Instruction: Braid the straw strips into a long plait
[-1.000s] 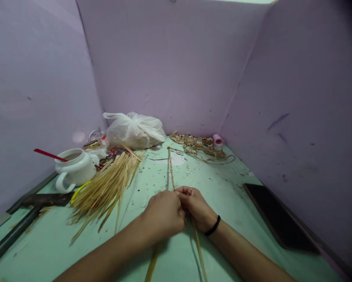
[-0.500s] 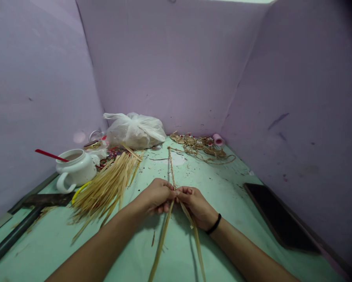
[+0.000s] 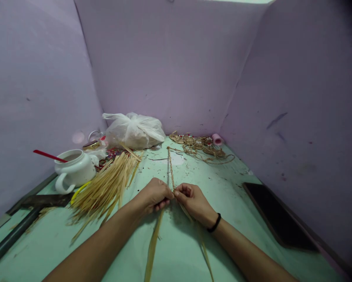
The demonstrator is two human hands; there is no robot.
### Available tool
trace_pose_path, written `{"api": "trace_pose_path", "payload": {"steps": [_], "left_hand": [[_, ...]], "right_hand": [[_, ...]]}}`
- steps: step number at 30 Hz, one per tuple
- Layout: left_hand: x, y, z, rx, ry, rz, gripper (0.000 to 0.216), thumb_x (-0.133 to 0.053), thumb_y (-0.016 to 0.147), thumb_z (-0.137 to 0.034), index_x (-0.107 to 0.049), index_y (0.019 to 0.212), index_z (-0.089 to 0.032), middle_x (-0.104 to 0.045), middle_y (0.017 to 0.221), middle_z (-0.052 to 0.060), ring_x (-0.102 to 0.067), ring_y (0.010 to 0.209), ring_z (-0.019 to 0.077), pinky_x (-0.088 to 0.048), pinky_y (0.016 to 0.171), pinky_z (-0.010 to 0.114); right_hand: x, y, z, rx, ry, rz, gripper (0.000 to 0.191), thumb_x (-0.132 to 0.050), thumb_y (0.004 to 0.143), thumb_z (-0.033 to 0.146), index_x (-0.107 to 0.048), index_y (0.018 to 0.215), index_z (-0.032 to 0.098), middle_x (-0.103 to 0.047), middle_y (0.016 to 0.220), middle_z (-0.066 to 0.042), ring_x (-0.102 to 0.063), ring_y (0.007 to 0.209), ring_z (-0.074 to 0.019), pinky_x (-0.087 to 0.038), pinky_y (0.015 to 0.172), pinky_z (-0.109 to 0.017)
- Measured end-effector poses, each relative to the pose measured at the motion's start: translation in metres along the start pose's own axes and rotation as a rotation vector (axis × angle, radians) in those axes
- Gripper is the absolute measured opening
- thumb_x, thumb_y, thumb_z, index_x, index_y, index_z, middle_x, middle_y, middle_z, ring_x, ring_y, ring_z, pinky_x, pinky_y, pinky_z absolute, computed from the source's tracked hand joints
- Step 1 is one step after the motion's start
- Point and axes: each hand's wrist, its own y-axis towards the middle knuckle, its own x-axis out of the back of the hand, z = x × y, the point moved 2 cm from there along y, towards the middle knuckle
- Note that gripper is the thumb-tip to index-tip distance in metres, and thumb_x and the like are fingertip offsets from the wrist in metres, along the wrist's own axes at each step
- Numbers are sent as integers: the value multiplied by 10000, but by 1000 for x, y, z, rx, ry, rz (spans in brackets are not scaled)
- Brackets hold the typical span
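A thin twisted straw cord (image 3: 171, 168) runs from a fixed point near the back of the table down to my hands. My left hand (image 3: 156, 196) pinches the cord's near end, with a flat straw strand (image 3: 154, 246) trailing below it. Close against it, my right hand (image 3: 193, 201) is closed at the same spot and grips another straw strand (image 3: 204, 250) that hangs toward the front edge. A black band circles my right wrist. The exact crossing of strands is hidden by my fingertips.
Left of my hands lies a bundle of dry straw (image 3: 108, 188), by a white pot (image 3: 78, 172) with a red stick and a dark-handled tool (image 3: 17, 231). Behind are a plastic bag (image 3: 134, 131), coiled cord (image 3: 199, 145) and a pink spool (image 3: 217, 140). A black tablet-like slab (image 3: 278, 215) lies right.
The two loose strands have swung further apart, left one leftward and right one rightward. My hands have shifted slightly at the cord's end, still pinching.
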Motion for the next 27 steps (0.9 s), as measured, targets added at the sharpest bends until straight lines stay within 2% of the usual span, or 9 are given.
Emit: {"api": "trace_pose_path", "payload": {"steps": [5, 13, 17, 20, 27], "left_hand": [[-1, -1, -2, -62, -26, -53, 161, -494, 542, -124, -390, 423, -158, -304, 276, -63, -221, 230, 42, -129, 275, 186], [-2, -5, -6, -38, 44, -104, 103, -497, 524, -121, -435, 446, -146, -313, 281, -63, -233, 234, 46, -128, 285, 187], [-3, -4, -4, -27, 48, -108, 151, -498, 506, -125, -401, 394, -153, -286, 259, -58, -234, 233, 48, -137, 285, 188], [-2, -2, -1, -10, 38, -97, 130, -490, 500, -139, -417, 392, -146, -342, 293, -42, -247, 237, 47, -141, 284, 191], [3, 2, 3, -28, 26, -1, 90, -492, 486, -174, -462, 412, -132, -383, 325, -24, -262, 246, 51, -143, 281, 193]], "right_hand": [[3, -2, 3, -8, -18, -24, 157, -541, 638, 281, -506, 587, 136, -481, 509, 12, -378, 466, -67, -287, 445, -192], [10, -9, 17, -93, -284, 21, 131, -534, 607, 227, -516, 521, 130, -477, 472, 7, -364, 442, -65, -268, 414, -190], [4, -19, 19, -9, -420, 4, 102, -501, 614, 196, -548, 546, 136, -526, 491, -5, -422, 457, -80, -280, 416, -185], [-1, -26, 21, 61, -508, -12, 127, -483, 633, 195, -570, 559, 141, -555, 502, -11, -450, 468, -87, -281, 420, -182], [-8, -34, 24, 164, -537, -19, 150, -474, 670, 198, -569, 571, 138, -564, 517, -8, -461, 478, -85, -289, 438, -182]]}}
